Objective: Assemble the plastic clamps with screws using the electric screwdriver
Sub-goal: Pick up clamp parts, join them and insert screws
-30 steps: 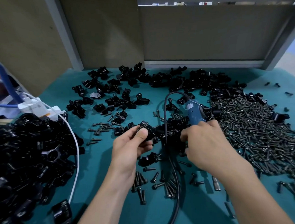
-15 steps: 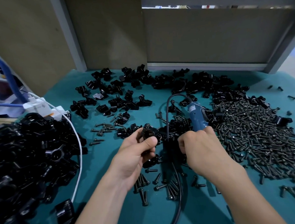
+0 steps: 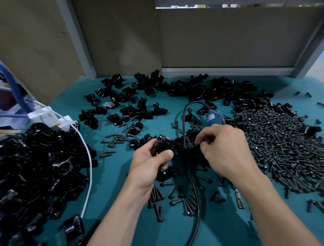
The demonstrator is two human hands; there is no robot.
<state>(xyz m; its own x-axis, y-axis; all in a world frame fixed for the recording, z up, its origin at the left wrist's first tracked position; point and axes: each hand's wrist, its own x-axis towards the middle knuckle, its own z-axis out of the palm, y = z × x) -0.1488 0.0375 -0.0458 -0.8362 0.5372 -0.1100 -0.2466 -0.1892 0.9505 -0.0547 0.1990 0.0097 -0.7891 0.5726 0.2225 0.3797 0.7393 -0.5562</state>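
My left hand (image 3: 150,164) grips a black plastic clamp (image 3: 163,146) just above the teal table, thumb across its front. My right hand (image 3: 227,153) is curled round the blue electric screwdriver (image 3: 214,117), whose rear end sticks out beyond the knuckles. Its black cable (image 3: 184,122) arcs over and runs down between my hands. The right fingertips are pinched together close to the clamp's right side; what they hold is too dark to tell. The screwdriver's tip is hidden by the hand. Loose black screws (image 3: 179,200) lie under my wrists.
A big heap of screws (image 3: 281,145) fills the right side. A high pile of black clamps (image 3: 39,174) sits at the left, with a white power strip (image 3: 45,116) and white cord (image 3: 87,163). Scattered clamp parts (image 3: 152,89) lie at the back. A metal socket bit (image 3: 239,199) lies near my right forearm.
My right hand has shifted left and lower, its fingertips now pinched near the clamp. My left hand has turned the clamp slightly and still holds it.
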